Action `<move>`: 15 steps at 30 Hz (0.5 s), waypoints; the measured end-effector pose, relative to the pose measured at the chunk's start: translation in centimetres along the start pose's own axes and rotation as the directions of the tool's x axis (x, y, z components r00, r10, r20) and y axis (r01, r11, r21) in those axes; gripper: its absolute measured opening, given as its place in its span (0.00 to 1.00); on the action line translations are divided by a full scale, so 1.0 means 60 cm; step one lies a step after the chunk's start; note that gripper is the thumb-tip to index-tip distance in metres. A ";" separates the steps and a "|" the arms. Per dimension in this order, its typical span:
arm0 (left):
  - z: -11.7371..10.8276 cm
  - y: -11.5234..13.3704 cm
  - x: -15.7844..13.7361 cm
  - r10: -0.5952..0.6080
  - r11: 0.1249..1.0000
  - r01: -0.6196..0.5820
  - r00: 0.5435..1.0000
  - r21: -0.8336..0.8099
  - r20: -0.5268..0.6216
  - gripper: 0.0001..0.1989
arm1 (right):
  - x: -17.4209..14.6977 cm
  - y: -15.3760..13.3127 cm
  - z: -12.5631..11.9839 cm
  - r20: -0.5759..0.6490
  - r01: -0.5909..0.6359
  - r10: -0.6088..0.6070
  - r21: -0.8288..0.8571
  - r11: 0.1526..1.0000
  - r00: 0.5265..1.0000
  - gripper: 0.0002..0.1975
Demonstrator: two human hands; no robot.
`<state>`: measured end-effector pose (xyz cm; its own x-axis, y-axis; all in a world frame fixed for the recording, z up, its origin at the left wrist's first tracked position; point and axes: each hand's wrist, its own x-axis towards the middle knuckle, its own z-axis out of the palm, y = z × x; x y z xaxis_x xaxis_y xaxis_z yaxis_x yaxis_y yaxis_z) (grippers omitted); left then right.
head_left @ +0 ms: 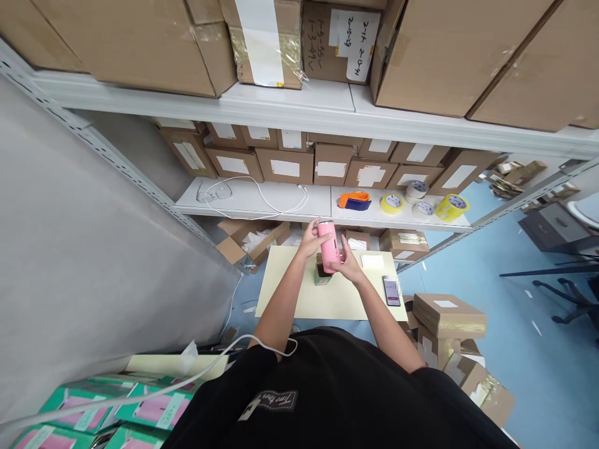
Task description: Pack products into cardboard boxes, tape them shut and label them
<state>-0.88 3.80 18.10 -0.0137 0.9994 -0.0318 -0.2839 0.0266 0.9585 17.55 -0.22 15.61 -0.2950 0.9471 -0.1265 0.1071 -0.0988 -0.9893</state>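
Note:
A pink tumbler-like cylinder (329,244) is held tilted above a small pale-yellow table (281,287). My left hand (311,239) grips its upper left side, with the fingers near the rim. Wrapped round its lower right side is my right hand (347,264), one finger pointing up along it. Just below the cylinder, a small green box (322,277) stands on the table, its top partly hidden by the cylinder. A phone (392,291) lies near the table's right edge, and a white paper (372,261) lies behind it.
A shelf (309,201) behind the table bears an orange-and-blue strap (354,200), tape rolls (392,202), a white cable and cardboard boxes. An open carton (255,242) sits low at left. More cartons (449,315) are stacked at right; green-and-pink boxes (152,405) lie lower left.

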 end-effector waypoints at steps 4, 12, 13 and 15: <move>0.003 0.002 0.001 0.051 0.998 -0.049 0.998 0.047 -0.042 0.47 | 0.006 0.007 -0.001 -0.027 -0.020 0.020 0.002 1.000 0.999 0.64; 0.010 -0.007 0.017 0.135 0.852 -0.017 0.973 0.524 -0.188 0.34 | 0.003 0.049 0.013 -0.162 0.024 -0.056 -0.194 0.981 0.985 0.60; 0.008 -0.015 0.018 0.141 0.844 -0.018 0.971 0.536 -0.191 0.32 | 0.002 0.063 0.012 -0.137 0.041 -0.064 -0.162 0.986 0.988 0.60; 0.001 -0.033 0.020 0.144 0.854 -0.021 0.970 0.520 -0.197 0.29 | 0.004 0.097 0.006 -0.075 0.060 -0.066 -0.079 0.995 0.995 0.60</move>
<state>-0.30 4.97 16.18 -0.2426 0.9688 0.0513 0.2560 0.0129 0.9666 17.73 -0.70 9.79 -0.2295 0.9718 -0.0550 0.1633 -0.0173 -0.9864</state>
